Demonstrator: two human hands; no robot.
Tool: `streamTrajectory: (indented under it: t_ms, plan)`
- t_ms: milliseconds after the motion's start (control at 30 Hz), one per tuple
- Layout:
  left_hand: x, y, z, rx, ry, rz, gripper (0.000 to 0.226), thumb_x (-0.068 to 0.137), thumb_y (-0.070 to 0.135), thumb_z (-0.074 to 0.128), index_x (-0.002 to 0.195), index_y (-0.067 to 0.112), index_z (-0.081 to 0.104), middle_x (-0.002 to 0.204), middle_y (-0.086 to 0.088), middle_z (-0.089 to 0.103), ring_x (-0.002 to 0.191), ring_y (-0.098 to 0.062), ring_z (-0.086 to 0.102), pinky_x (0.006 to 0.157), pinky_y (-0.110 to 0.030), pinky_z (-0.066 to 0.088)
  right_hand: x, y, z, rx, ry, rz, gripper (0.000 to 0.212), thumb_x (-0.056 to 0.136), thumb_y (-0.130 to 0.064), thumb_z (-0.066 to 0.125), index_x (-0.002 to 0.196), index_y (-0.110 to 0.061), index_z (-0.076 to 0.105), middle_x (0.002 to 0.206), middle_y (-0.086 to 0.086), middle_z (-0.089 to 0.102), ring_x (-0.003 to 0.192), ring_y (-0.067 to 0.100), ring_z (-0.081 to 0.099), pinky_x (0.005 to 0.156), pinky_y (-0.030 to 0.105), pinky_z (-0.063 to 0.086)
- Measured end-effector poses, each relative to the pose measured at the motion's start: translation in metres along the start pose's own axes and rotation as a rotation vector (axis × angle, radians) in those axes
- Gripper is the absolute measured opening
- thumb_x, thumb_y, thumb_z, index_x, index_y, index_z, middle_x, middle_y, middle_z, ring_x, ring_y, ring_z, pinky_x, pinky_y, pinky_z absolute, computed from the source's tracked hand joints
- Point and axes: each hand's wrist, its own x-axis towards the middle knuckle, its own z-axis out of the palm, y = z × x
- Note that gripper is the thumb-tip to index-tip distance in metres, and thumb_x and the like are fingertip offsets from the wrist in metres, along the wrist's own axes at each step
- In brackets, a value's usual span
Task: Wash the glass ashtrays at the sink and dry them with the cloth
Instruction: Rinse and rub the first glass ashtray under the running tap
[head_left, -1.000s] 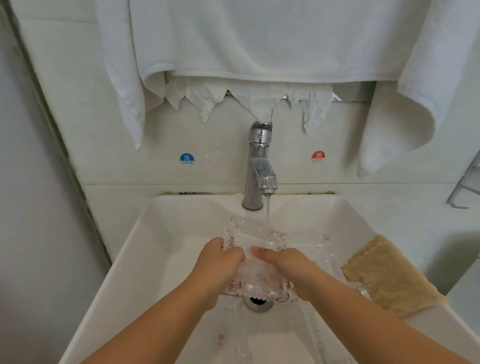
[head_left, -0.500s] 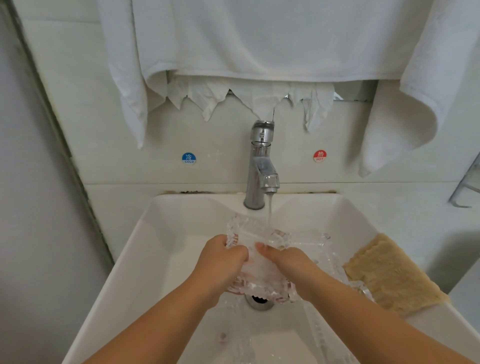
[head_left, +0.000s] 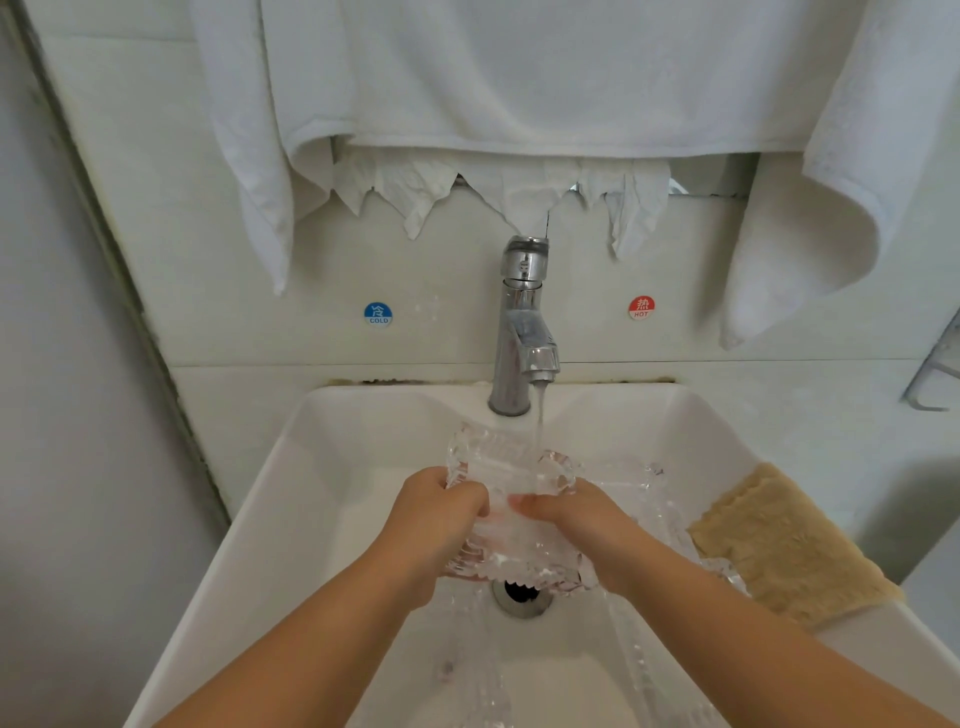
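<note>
A square cut-glass ashtray (head_left: 511, 467) is tilted up over the white sink (head_left: 322, 452), under the running stream from the chrome tap (head_left: 522, 332). My left hand (head_left: 434, 525) grips its left edge, fingers curled round the rim. My right hand (head_left: 576, 525) holds the right side with the fingertips pressed on the glass face. A second glass ashtray (head_left: 652, 483) lies in the basin behind my right hand, partly hidden. The beige cloth (head_left: 784, 551) lies on the sink's right rim.
White towels (head_left: 519, 73) hang on the wall above the tap, with torn paper under them. Cold (head_left: 378, 314) and hot (head_left: 641, 307) stickers flank the tap. The drain (head_left: 522, 597) sits below the ashtray. A metal rack (head_left: 935, 374) juts in at the right edge.
Both hands stay on the ashtray under the stream, and my right fingertips have shifted slightly across its face. The view has edged a little to the left.
</note>
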Motion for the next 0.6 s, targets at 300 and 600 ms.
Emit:
streamTrajectory:
  t_ms: [300, 600]
  plan:
    - [0.005, 0.0, -0.004, 0.018, -0.021, -0.042, 0.012, 0.071, 0.009, 0.057, 0.08, 0.01, 0.049, 0.082, -0.01, 0.047, 0.074, -0.025, 0.046, 0.067, -0.033, 0.041, -0.001, -0.007, -0.006, -0.182, 0.141, -0.014, 0.008, 0.096, -0.018, 0.047, 0.093, -0.022, 0.053, 0.071, -0.001, 0.05, 0.051, 0.009, 0.042, 0.039, 0.014, 0.029]
    - [0.007, 0.004, -0.014, 0.04, -0.056, -0.116, 0.025, 0.054, 0.019, 0.059, 0.077, 0.01, 0.057, 0.108, -0.017, 0.066, 0.089, -0.033, 0.056, 0.077, -0.041, 0.047, 0.0, -0.009, -0.011, -0.181, 0.061, 0.103, 0.025, 0.084, -0.031, 0.071, 0.099, -0.012, 0.064, 0.08, 0.007, 0.07, 0.064, 0.018, 0.063, 0.059, 0.025, 0.052]
